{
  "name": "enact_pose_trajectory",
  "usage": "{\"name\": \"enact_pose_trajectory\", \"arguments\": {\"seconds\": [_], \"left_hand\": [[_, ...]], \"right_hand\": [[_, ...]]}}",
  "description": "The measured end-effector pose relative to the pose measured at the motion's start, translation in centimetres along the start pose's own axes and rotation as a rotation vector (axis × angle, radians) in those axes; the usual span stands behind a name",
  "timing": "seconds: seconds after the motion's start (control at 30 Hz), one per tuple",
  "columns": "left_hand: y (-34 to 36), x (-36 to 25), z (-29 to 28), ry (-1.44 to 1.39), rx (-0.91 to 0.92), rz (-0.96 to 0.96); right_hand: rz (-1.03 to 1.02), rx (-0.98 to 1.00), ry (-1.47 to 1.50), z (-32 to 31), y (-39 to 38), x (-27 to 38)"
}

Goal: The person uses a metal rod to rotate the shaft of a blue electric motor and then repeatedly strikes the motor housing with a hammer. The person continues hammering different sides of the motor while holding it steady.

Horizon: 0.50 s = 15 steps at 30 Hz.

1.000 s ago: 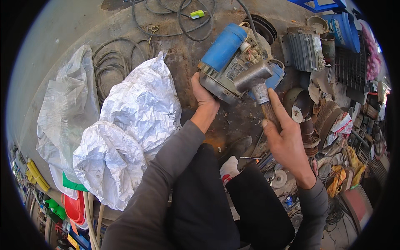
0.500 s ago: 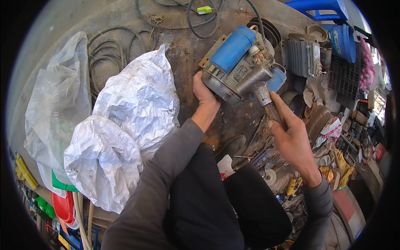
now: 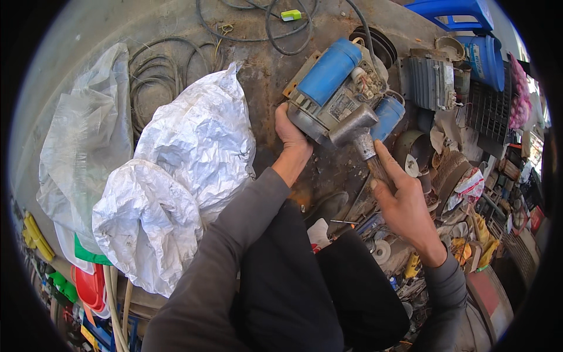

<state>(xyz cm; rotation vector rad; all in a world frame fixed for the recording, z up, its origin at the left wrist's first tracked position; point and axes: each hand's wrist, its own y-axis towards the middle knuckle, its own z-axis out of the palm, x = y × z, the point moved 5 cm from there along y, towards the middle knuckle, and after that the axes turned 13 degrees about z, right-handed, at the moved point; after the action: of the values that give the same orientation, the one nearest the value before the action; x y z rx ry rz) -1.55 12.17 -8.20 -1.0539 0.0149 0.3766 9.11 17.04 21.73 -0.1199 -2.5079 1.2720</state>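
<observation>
An electric motor (image 3: 345, 107) with a blue cylinder on top lies tilted on the grimy floor, wiring showing at its side. My left hand (image 3: 290, 130) grips the motor's near left edge, its fingers partly hidden beneath the casing. In my right hand (image 3: 404, 202) is a hammer (image 3: 354, 125), held by its wooden handle just below the metal head, with my index finger stretched along it. The hammer head overlaps the motor's near side; whether they touch, I cannot tell. A smaller blue cylinder (image 3: 387, 117) sits right beside the head.
White crumpled sacks (image 3: 193, 138) and a clear plastic bag (image 3: 88, 146) lie to the left, beside coiled cable (image 3: 153, 79). A black pulley (image 3: 375, 46) and a grey finned motor housing (image 3: 431, 82) stand beyond. Scattered tools and scrap fill the right, around a paint-stained tape roll (image 3: 381, 251).
The hammer and my right hand have shifted slightly left and nearer to me relative to the motor. My left hand keeps its grip on the motor. The whole view has shifted a little.
</observation>
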Motion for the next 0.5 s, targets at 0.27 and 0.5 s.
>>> {"name": "enact_pose_trajectory", "arguments": {"seconds": [0.27,0.5], "left_hand": [[1.3,-4.0,-1.0,0.435,0.149,0.345],[1.3,-6.2,-0.5,0.842,0.401,0.448]], "right_hand": [[0.092,-0.031,0.383,1.5,-3.3,-6.9],[0.25,-0.07,0.72,7.1,-6.7,-13.9]]}}
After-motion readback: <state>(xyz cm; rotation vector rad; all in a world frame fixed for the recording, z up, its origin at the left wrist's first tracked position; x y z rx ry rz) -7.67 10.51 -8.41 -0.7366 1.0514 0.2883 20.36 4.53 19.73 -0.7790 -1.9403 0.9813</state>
